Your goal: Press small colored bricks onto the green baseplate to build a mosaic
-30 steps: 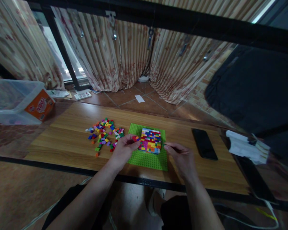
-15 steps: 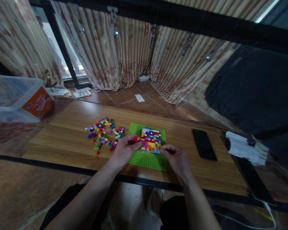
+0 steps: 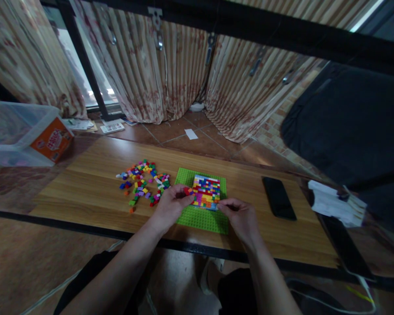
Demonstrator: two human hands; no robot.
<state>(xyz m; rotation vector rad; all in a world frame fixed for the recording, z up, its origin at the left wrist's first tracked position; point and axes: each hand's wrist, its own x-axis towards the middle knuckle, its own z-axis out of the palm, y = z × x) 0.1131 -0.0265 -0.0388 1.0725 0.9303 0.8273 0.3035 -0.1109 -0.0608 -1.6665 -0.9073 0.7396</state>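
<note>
While the left hand is curled at the left edge of the brick panel, a small red brick is pinched between its thumb and fingertips, just beside that edge. The right hand is set against the near right corner of the panel, with its fingers drawn together; whether anything is gripped there cannot be told. The multicoloured panel is seated on the far half of a green baseplate, which is laid flat on the wooden tabletop. A scatter of loose bricks is spread left of the baseplate, near the left hand. A black phone is laid to the right, apart from the right hand.
</note>
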